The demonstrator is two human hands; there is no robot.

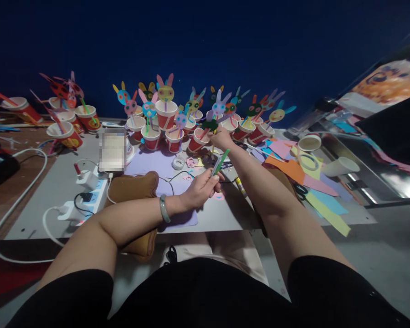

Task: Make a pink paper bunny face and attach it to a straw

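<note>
My left hand (201, 187), a jade-coloured bangle on its wrist, is closed round a slim green-and-white stick-like thing (222, 161) that points up and away. Farther out, my right hand (221, 137) pinches at a dark green paper bunny (210, 124) with long ears; the fingertips are partly hidden. Just left of that hand, a red-and-white paper cup (197, 141) leans slightly. Around it stand several more cups with colourful paper bunnies on sticks, such as a lilac bunny (219, 108). A roll of tape (178, 162) lies between the hands and the cups.
Coloured paper sheets (304, 175), black-handled scissors (301, 192) and an overturned cup (309, 142) lie right. A white power strip (94, 200) with cables is at left, beside a brown cushion (131, 189). More decorated cups (88, 117) stand far left.
</note>
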